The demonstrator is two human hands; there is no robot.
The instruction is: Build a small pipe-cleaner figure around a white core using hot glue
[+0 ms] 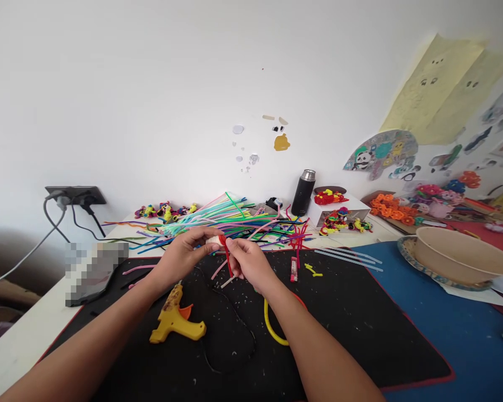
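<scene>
Red strip point(228, 262) pinched in right hand point(251, 263), white piece point(215, 240) in left hand point(182, 255), beyond glue gun point(176, 321). Left wrist point(154, 281) near its nozzle point(179, 283): burn possible if hot.

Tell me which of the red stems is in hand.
The red stem held by the right hand, beside the white piece in the left hand; the other red stems lie bunched in front of the black bottle.
</scene>
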